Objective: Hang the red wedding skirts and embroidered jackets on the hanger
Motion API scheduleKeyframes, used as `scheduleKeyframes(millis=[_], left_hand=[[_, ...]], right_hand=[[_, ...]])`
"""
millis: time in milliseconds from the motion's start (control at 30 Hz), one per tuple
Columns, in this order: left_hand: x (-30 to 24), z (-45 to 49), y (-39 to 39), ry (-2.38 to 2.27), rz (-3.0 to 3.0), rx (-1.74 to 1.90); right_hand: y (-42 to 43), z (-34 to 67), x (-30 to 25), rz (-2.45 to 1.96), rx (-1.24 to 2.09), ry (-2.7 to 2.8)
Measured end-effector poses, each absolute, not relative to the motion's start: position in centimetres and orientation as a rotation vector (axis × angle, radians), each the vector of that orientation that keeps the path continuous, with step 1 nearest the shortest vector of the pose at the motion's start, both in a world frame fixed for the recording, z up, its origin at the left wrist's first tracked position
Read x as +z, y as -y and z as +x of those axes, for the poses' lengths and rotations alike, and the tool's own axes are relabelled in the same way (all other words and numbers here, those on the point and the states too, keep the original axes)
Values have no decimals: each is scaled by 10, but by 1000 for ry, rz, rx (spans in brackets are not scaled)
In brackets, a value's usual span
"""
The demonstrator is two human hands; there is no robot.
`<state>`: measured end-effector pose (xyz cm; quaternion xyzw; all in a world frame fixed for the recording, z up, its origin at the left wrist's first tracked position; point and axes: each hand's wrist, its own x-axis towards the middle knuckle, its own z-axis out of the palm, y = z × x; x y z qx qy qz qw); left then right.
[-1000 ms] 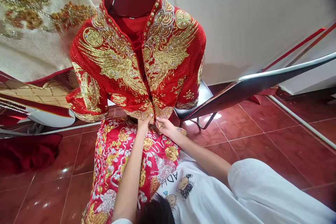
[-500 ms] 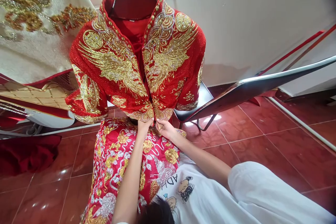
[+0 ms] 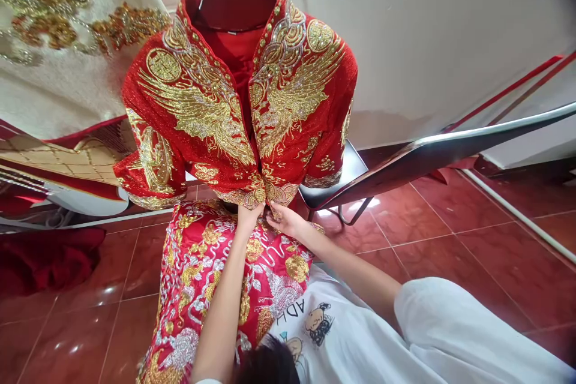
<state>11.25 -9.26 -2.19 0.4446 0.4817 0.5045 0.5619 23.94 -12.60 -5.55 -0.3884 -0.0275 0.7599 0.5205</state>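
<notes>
A red embroidered jacket (image 3: 216, 84) with gold phoenix and cloud patterns hangs upright on a stand in front of me, its collar spread apart. At the bottom of its front opening, my left hand (image 3: 249, 218) pinches one hem corner. Close beside it, my right hand (image 3: 285, 219) grips the other front edge at the hem between thumb and fingers. A small gap separates the two edges near the hem; any fastener there is hidden by the fingers. Below the hem, a red skirt (image 3: 216, 264) with gold and silver embroidery hangs under my forearms.
At the left stands a cream garment (image 3: 90, 90) with gold beadwork. A dark panel with a pale rim (image 3: 432, 150) leans in from the right, beside a chair (image 3: 353, 171). Dark red cloth (image 3: 49, 258) hangs low left above the tiled floor (image 3: 477, 264).
The view has shifted slightly, so the jacket appears a little farther right. My right fingers have opened a little at the hem edge; both hands stay at the front opening.
</notes>
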Motion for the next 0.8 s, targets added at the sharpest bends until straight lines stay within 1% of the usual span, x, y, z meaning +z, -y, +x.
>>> scheduleKeyframes(millis=[133,200,433,533,800], left_hand=[[-23,113,93,-1152,1054,1187],[-24,113,93,-1153,1061,1184],[-24,113,91,-1145,1082,1168],[-23,112,92,-1128,1099,1157],[-20,113,94,-1095,1155,1139]], right_hand=[[141,249,-49,-1087,1996,134],[144,250,-45,-1140,1999,189],[124,242,-26,-1245,1683,412],[117,240,-18,-1260,1636,472],[113,251,6,-1204,1854,484]])
